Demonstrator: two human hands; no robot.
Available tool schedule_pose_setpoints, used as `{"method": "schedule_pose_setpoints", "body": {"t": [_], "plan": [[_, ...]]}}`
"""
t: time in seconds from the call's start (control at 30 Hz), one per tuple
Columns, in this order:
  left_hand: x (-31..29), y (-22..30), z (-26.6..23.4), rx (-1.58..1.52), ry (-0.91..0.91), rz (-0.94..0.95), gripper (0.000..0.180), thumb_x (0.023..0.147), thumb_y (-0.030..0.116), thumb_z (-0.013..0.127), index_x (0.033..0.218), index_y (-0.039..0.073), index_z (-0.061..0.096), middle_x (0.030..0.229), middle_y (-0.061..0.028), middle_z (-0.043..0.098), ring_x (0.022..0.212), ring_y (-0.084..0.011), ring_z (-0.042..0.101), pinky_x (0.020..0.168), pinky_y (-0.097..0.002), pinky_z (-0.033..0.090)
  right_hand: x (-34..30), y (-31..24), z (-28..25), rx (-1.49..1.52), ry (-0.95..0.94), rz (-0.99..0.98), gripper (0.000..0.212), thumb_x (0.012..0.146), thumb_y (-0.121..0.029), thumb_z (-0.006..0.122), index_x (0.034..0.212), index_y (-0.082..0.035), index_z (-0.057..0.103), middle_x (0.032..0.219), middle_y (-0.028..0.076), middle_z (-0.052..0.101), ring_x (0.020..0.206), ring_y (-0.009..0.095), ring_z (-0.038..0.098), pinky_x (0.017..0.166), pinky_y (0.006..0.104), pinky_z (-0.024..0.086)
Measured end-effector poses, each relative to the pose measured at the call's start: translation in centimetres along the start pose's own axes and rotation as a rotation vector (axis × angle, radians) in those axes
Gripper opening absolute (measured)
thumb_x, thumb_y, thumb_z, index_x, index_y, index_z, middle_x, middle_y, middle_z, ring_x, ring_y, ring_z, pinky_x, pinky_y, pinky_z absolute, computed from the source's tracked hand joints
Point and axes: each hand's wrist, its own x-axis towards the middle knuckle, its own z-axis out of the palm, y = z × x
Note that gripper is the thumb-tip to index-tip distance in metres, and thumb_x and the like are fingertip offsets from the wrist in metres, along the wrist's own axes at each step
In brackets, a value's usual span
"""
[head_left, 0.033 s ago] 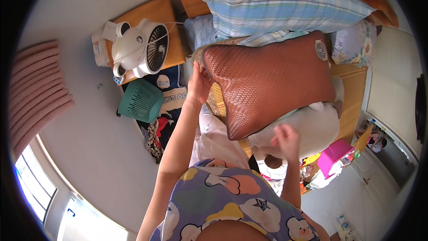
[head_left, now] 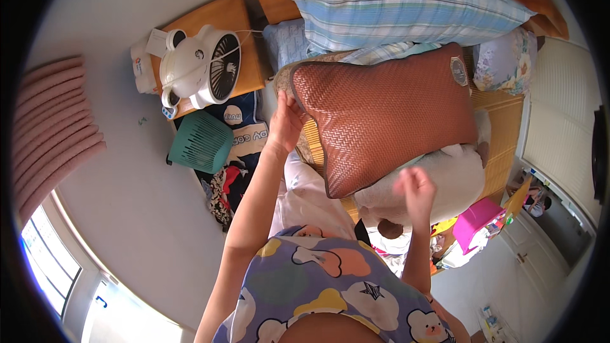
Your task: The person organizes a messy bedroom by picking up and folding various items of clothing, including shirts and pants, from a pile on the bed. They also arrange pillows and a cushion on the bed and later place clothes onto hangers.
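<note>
Woven brown pillow, over the slatted mat: probably light, pliable, slick; best held by corners. Your left hand meets its edge, your right hand nears it; neither grip is discernible.

Two bare arms reach forward from the wearer's body. The left arm extends long and almost straight, its wrist nearly in line, to the left edge of the bed. There the left hand points away, fingers slightly bent. The right arm looks shorter, its hand farther right, inward from that edge, fingers curled. Blur over the right fingertips makes either hand's grip hard to judge.
</note>
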Motion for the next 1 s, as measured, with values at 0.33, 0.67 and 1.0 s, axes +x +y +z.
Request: {"method": "schedule_pose_setpoints", "body": {"t": [0.33,0.67,1.0], "plan": [[-6.3,-6.3,0.4,0.156,0.089,-0.014,0.039,0.092,0.019,0.056,0.126,0.002,0.05,0.113,-0.003,0.059,0.099,-0.0107,0.055,0.087,-0.0264,0.045,6.6,-2.5,5.5,-0.859,0.142,-0.747,0.061,0.081,-0.036,0.058,0.137,-0.021,0.039,0.149,0.008,0.023,0.137,0.032,0.018,0.109,0.0559,0.009],[-8.8,-4.1,6.9,0.512,0.344,0.199,0.024,0.07,0.008,0.076,0.078,0.0,0.055,0.072,-0.0062,0.063,0.062,-0.0089,0.055,0.059,-0.0243,0.048,6.6,-3.6,4.6,-0.596,0.127,-0.783,0.065,0.093,-0.054,0.027,0.138,-0.007,0.037,0.146,0.011,0.03,0.136,0.033,0.023,0.11,0.0513,0.009],[-6.9,-5.6,1.9,0.485,0.281,0.199,0.031,0.076,0.015,0.074,0.093,-0.003,0.056,0.078,-0.0065,0.062,0.071,-0.0114,0.058,0.068,-0.0256,0.049,8.9,-8.7,11.7,-1.049,-0.121,-0.89,0.044,0.086,-0.022,0.055,0.128,-0.012,0.05,0.138,0.003,0.042,0.132,0.022,0.031,0.11,0.0491,0.014]]}}
